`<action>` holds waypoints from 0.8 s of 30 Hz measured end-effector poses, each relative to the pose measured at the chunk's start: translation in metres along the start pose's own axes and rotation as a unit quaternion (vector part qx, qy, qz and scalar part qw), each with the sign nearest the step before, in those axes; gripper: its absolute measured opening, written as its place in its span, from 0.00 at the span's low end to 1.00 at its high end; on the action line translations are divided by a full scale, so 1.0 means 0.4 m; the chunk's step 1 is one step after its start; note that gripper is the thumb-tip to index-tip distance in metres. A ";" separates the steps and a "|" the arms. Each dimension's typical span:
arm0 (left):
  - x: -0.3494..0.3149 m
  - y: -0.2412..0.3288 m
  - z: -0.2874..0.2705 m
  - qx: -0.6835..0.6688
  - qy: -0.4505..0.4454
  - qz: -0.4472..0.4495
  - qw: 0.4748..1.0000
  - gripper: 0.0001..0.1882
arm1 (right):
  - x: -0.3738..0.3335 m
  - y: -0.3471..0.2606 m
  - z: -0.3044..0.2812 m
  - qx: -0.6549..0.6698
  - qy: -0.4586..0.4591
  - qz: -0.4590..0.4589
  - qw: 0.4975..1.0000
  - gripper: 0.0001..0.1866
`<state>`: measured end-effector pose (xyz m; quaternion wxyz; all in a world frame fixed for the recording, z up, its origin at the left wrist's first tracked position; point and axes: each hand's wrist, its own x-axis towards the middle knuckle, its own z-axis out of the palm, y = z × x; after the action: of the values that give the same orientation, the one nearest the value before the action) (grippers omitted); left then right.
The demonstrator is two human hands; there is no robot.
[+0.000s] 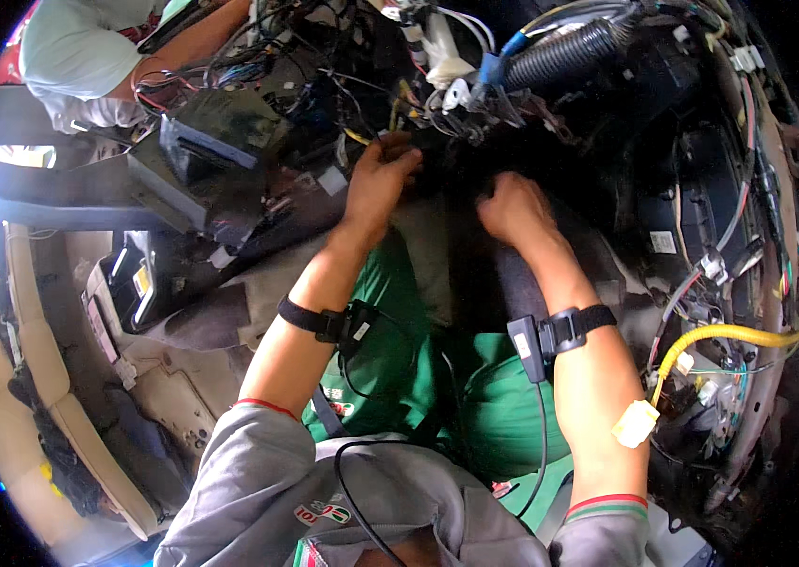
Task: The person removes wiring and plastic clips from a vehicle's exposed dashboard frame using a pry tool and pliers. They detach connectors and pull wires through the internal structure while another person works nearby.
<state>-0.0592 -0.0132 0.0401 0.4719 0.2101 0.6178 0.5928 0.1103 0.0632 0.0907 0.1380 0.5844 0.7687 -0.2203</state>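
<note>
My left hand (382,180) reaches into the wiring ahead of me, beside a thin yellow wire (356,137). Its fingers are bent and slightly apart, with nothing visible between them. To its right, my right hand (516,210) is closed, fingers curled inward, over a dark hollow below the hanging harness. Whatever it grips is lost in shadow. Between and beyond both hands hangs a wiring harness (475,109) of tangled wires and connectors. A black corrugated conduit (565,59) with blue tape (490,70) runs off to the upper right.
A yellow corrugated tube (730,335) ends in a pale yellow connector (636,423) by my right forearm. Another person's arm (196,52) reaches in at the upper left. A dark trim panel (59,194) and beige seat parts (50,369) lie left. Cables hang from my forearm straps.
</note>
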 end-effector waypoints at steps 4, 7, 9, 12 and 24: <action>0.058 -0.082 0.024 0.004 -0.049 -0.046 0.998 0.25 | 0.053 0.100 0.022 0.070 0.102 0.023 0.992 0.16; 0.092 -0.109 0.065 -0.022 -0.099 -0.068 0.993 0.26 | 0.088 0.133 0.044 0.052 0.176 -0.046 0.982 0.16; 0.094 -0.097 0.111 0.070 -0.101 -0.063 0.990 0.26 | 0.114 0.154 0.064 0.115 0.163 -0.034 0.979 0.16; 0.169 -0.150 0.079 0.348 -0.197 -0.072 0.914 0.29 | 0.107 0.099 0.058 0.212 0.126 -0.028 0.969 0.16; 0.124 -0.245 0.116 0.237 -0.162 0.009 0.958 0.30 | 0.073 0.090 0.045 0.118 0.085 -0.048 0.988 0.29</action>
<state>-0.0144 0.0317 -0.0607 0.4974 0.4146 0.6537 0.3917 0.1357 0.0866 0.0550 -0.0084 0.5758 0.7731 -0.2658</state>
